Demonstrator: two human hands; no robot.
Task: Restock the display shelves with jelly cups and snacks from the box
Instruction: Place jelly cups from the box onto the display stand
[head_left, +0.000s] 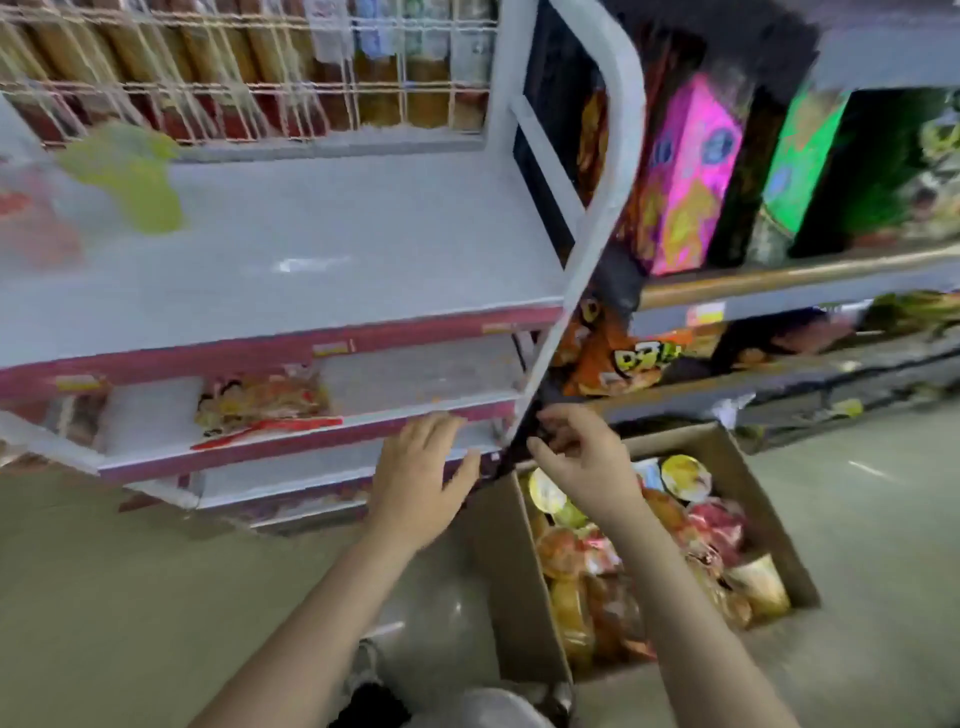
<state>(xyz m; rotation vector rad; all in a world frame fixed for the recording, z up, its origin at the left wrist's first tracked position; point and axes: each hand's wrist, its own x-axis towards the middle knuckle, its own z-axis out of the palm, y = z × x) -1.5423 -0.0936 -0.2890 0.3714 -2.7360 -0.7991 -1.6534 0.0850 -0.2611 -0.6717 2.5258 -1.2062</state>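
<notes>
Box (519, 571) of stock sat on the floor (130, 597) at lower right of frame, flaps open, long axis running from bottom centre up toward the right, near end closest to the camera. Inside: jelly cups (685, 477) with foil lids facing up at the far end, wrapped snacks (582, 556) piled through the middle and near end. Frame was motion-blurred, so labels were unreadable.

Left hand (415, 488) was at the front edge of the lowest white shelf (311, 478), fingers straight and spread, palm down, holding nothing. Right hand (582, 457) hung above the box's far left corner, just beside the white rack upright (587, 228); fingers curled, thumb toward fingertips. Could not tell whether it pinched anything.

White rack filled the left half of frame: wide bare top shelf (337, 234), red price strip along its front, wire grid backing (249, 67) at upper left with brown packages behind. Middle shelf (415, 379) carried one flat snack packet (260, 402). Blurred yellow-green item (130, 176) at far left on the top shelf.

Right side: grey shelving (779, 291) with upright pink carton (685, 176), green carton (805, 161), orange snack bag (613, 358) one level down. Floor was dull grey-green concrete.
</notes>
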